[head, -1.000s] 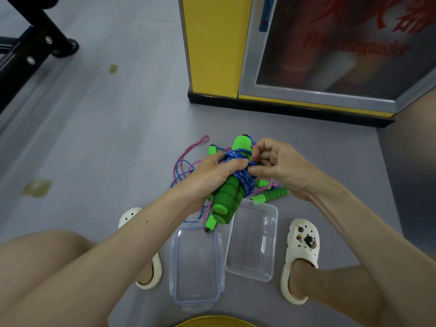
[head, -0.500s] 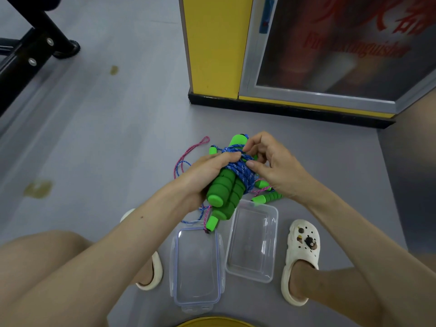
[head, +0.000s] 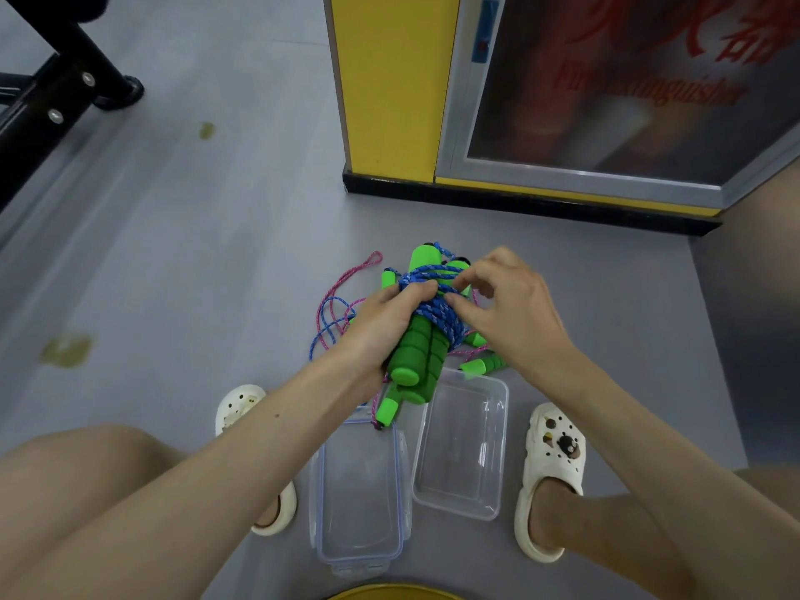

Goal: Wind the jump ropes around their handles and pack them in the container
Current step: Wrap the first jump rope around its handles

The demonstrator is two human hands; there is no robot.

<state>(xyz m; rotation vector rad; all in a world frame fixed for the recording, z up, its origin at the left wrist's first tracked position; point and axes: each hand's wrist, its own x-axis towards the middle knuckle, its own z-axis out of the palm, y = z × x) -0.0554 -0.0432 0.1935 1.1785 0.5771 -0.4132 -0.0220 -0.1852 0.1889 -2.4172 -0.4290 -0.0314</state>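
Red "Fire extinguisher" lettering (head: 649,90); left hand (head: 376,326) fingers (head: 417,291) curled round green handles (head: 415,361), right hand (head: 515,313) fingers pinching blue rope (head: 435,313).

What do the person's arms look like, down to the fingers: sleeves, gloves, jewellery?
The left forearm and right forearm are bare, with no sleeve in view. No glove, watch, band or ring shows on either wrist or any visible finger.

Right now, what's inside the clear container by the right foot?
Nothing shows inside the clear container; it looks empty. Its far left corner is covered by the green handles that the left hand grips.
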